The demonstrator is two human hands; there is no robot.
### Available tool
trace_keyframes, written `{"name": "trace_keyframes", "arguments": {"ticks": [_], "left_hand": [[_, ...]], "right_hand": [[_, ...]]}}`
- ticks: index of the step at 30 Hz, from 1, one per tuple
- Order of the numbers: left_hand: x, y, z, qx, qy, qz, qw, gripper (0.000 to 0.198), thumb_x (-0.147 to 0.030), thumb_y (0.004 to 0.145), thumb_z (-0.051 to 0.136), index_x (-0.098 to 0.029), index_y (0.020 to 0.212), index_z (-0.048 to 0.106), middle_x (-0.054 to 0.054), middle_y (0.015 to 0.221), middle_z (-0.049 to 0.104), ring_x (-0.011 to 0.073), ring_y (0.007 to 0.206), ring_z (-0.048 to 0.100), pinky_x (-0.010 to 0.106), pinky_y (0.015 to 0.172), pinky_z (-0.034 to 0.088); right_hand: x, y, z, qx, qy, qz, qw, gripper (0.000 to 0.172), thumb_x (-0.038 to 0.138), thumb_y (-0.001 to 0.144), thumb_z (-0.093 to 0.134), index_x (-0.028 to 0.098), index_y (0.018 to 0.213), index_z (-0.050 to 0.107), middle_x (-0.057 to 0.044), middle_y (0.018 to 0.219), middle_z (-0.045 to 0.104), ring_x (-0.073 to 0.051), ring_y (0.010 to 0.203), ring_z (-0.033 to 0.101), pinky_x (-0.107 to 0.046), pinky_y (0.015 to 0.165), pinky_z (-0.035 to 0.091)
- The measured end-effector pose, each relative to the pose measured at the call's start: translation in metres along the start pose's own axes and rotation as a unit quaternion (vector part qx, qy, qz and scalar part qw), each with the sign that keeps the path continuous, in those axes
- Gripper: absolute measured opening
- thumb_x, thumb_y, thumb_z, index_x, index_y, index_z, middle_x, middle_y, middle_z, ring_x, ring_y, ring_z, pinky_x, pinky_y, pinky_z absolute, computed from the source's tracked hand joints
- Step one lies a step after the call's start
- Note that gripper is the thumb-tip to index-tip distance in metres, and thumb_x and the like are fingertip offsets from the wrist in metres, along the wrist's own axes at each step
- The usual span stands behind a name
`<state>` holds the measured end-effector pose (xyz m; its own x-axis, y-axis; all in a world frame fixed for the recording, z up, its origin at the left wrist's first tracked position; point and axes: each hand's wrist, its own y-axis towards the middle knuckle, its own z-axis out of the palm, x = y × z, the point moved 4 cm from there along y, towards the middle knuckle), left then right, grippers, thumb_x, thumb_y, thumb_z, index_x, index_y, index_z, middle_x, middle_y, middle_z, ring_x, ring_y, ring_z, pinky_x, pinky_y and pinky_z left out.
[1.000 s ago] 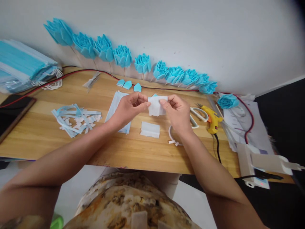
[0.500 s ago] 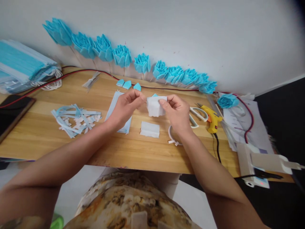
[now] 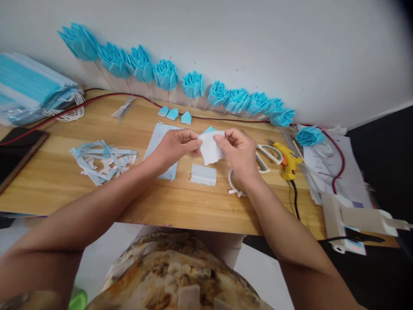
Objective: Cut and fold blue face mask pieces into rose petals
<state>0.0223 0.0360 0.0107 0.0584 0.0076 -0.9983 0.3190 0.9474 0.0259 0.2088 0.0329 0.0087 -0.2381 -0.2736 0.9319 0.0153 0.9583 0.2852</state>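
Observation:
Between my two hands is a small piece of mask fabric (image 3: 211, 148), white on the side facing me with a blue edge at the top. My left hand (image 3: 180, 145) pinches its left edge between thumb and fingers. The right edge is pinched by my right hand (image 3: 239, 150), thumb in front. Below them on the table lies another white fabric piece (image 3: 203, 175). A flat light-blue mask panel (image 3: 167, 174) is partly hidden under my left hand. Three folded blue petals (image 3: 173, 114) sit in a row farther back.
Blue fabric flowers (image 3: 165, 75) on stems lean along the wall. Fabric scraps (image 3: 105, 161), a mask stack (image 3: 30, 84) and a phone (image 3: 21, 150) are at left. Scissors (image 3: 270, 154), a yellow glue gun (image 3: 289, 161), a tape roll (image 3: 237, 183) and a power strip (image 3: 334, 219) lie right.
My left hand has moved right and now grips the left edge of the fabric piece. The piece has tilted, and a blue corner shows at its top.

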Motion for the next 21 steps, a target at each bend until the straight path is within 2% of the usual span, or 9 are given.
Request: {"name": "trace_keyframes", "arguments": {"ticks": [2, 4, 6, 8, 11, 16, 18, 21], "left_hand": [[-0.001, 0.000, 0.000, -0.010, 0.007, -0.002, 1.000, 0.024, -0.037, 0.077, 0.080, -0.018, 0.069, 0.068, 0.001, 0.064, 0.071, 0.0147, 0.064, 0.066, 0.030, 0.072, 0.054], [0.000, 0.000, -0.001, -0.029, 0.007, 0.000, 1.000, 0.023, -0.036, 0.076, 0.080, -0.018, 0.069, 0.068, 0.001, 0.064, 0.071, 0.0136, 0.063, 0.065, 0.029, 0.071, 0.054], [0.000, 0.001, -0.003, -0.043, 0.007, 0.005, 0.999, 0.023, -0.037, 0.076, 0.081, -0.018, 0.068, 0.069, 0.001, 0.065, 0.071, 0.0130, 0.062, 0.064, 0.028, 0.070, 0.053], [0.000, 0.001, -0.003, -0.048, 0.011, 0.008, 0.999, 0.024, -0.038, 0.075, 0.081, -0.018, 0.068, 0.070, 0.001, 0.066, 0.072, 0.0133, 0.063, 0.064, 0.028, 0.069, 0.054], [0.001, 0.001, -0.002, -0.046, 0.021, 0.006, 0.999, 0.025, -0.040, 0.074, 0.082, -0.018, 0.069, 0.071, 0.001, 0.066, 0.072, 0.0138, 0.063, 0.065, 0.028, 0.068, 0.054], [0.003, 0.001, -0.002, -0.051, 0.015, 0.007, 0.999, 0.024, -0.038, 0.074, 0.082, -0.018, 0.067, 0.071, 0.001, 0.065, 0.071, 0.0127, 0.062, 0.064, 0.027, 0.067, 0.051], [0.004, 0.001, -0.002, -0.048, 0.006, 0.009, 0.999, 0.025, -0.039, 0.073, 0.083, -0.018, 0.067, 0.071, 0.001, 0.065, 0.070, 0.0125, 0.062, 0.063, 0.026, 0.066, 0.051], [0.003, 0.000, -0.001, -0.036, 0.019, 0.018, 0.999, 0.028, -0.043, 0.074, 0.083, -0.018, 0.066, 0.072, 0.001, 0.065, 0.071, 0.0136, 0.063, 0.063, 0.027, 0.067, 0.051]], "right_hand": [[0.005, -0.002, -0.003, -0.023, -0.036, -0.037, 0.998, 0.012, 0.034, 0.089, 0.069, 0.024, 0.096, 0.070, 0.000, 0.087, 0.073, -0.016, 0.079, 0.066, -0.030, 0.070, 0.052], [0.018, -0.006, -0.006, -0.061, -0.103, -0.114, 0.986, 0.014, 0.031, 0.091, 0.068, 0.026, 0.104, 0.070, -0.003, 0.098, 0.075, -0.020, 0.093, 0.068, -0.036, 0.083, 0.053], [0.030, -0.012, -0.004, -0.068, -0.175, -0.184, 0.965, 0.009, 0.028, 0.094, 0.065, 0.026, 0.100, 0.071, -0.003, 0.097, 0.075, -0.022, 0.095, 0.068, -0.039, 0.089, 0.051], [0.037, -0.017, 0.002, -0.033, -0.224, -0.220, 0.949, 0.010, 0.028, 0.097, 0.061, 0.026, 0.093, 0.071, -0.003, 0.089, 0.074, -0.022, 0.088, 0.067, -0.041, 0.086, 0.050], [0.040, -0.021, 0.008, 0.005, -0.267, -0.247, 0.932, 0.014, 0.027, 0.099, 0.058, 0.026, 0.094, 0.071, -0.003, 0.088, 0.075, -0.023, 0.086, 0.068, -0.042, 0.084, 0.048], [0.046, -0.025, 0.003, -0.062, -0.288, -0.290, 0.911, 0.016, 0.025, 0.098, 0.057, 0.026, 0.110, 0.068, -0.006, 0.106, 0.077, -0.026, 0.100, 0.068, -0.044, 0.090, 0.047], [0.046, -0.025, 0.004, -0.048, -0.302, -0.284, 0.909, 0.013, 0.027, 0.098, 0.058, 0.027, 0.104, 0.069, -0.005, 0.099, 0.077, -0.025, 0.095, 0.068, -0.044, 0.089, 0.045], [0.042, -0.024, 0.010, 0.004, -0.317, -0.266, 0.910, 0.014, 0.030, 0.098, 0.058, 0.026, 0.095, 0.071, -0.003, 0.086, 0.077, -0.023, 0.087, 0.069, -0.042, 0.086, 0.042]]}}
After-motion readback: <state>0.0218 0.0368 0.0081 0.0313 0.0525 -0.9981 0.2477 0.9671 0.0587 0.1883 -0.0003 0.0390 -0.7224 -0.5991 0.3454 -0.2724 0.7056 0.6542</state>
